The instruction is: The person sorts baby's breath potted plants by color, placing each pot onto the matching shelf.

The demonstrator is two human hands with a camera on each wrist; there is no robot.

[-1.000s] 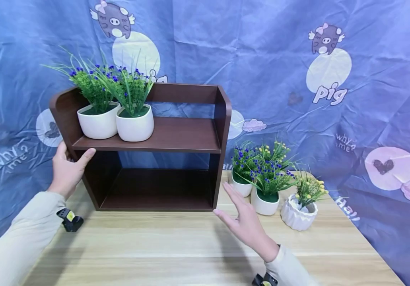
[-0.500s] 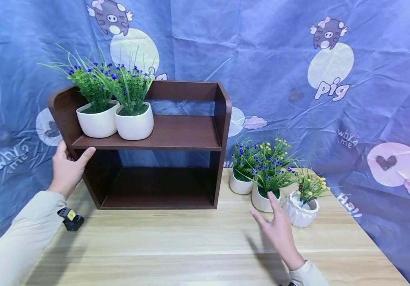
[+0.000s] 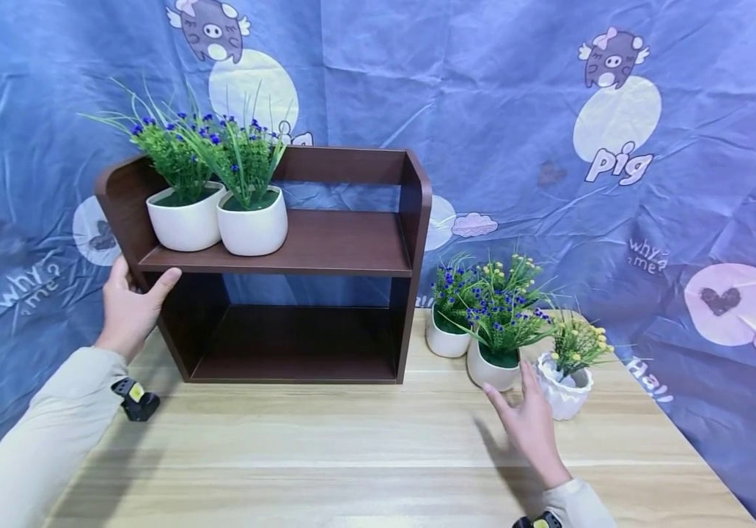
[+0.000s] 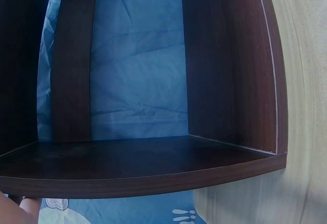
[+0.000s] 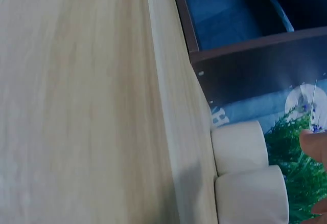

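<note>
My left hand (image 3: 132, 312) holds the left side panel of a dark brown two-tier shelf (image 3: 351, 242); the thumb lies along the front edge and the other fingers go behind the panel. On its upper tier stand two white pots of blue-flowered plants, one at the left end (image 3: 185, 220) and one beside it (image 3: 254, 224). My right hand (image 3: 531, 425) is at the front of another blue-flowered potted plant (image 3: 493, 370), thumb and fingers spread. Whether it touches that pot I cannot tell. In the right wrist view, the thumb (image 5: 314, 144) shows beside the green leaves.
Behind that plant stands another blue-flowered pot (image 3: 446, 343), with yellow flowers (image 3: 512, 271) behind too. A ribbed white pot with yellow flowers (image 3: 565, 396) is just right of my right hand. A blue printed cloth (image 3: 516, 110) hangs behind the wooden table (image 3: 325, 447).
My right hand has moved from beside the shelf's lower right corner rightward to the front blue-flowered potted plant. My left hand stays on the shelf's side panel.
</note>
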